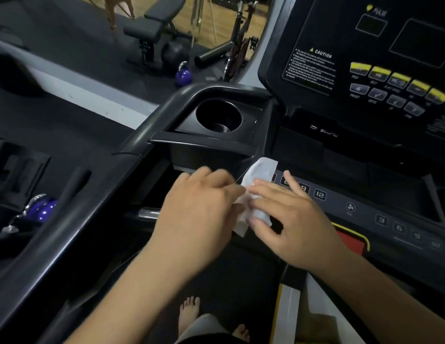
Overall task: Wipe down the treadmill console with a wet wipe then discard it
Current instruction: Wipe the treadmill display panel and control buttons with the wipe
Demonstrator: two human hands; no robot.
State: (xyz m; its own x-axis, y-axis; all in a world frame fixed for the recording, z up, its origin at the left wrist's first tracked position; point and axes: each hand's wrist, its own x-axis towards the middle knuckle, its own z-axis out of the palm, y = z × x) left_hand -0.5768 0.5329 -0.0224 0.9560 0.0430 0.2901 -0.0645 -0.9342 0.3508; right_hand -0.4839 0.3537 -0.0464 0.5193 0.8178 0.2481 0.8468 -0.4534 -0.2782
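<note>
Hands meet over the lower edge of the treadmill console [360, 100], seen from the head camera looking down. Between them is a white wet wipe [257, 176], partly unfolded, its upper flap standing up just in front of the console's row of numbered keys [319, 194] and its lower corner hanging down between the two hands. The left hand [199, 209] has its fingers curled inward, pinching the wipe's left edge. The right hand [288, 219] has thumb and fingers closed on the wipe's right side, with the forefinger stretched out toward the keys; the wipe is bunched under that hand. Whether the wipe touches the key strip cannot be told.

Taking the console as the landmark: to its left, set into the black housing, is a round cup holder [218, 116], dark inside. Left of that, a black handrail [67, 219] curves down toward the viewer. Below the key strip, on the console's near edge, a red patch framed in yellow [353, 240] shows beside the right wrist. Far beyond the console's left side, on the floor, stand a purple kettlebell [183, 75] and a black weight bench [154, 23]. Below the console, bare feet [190, 312] rest on the dark treadmill belt.
</note>
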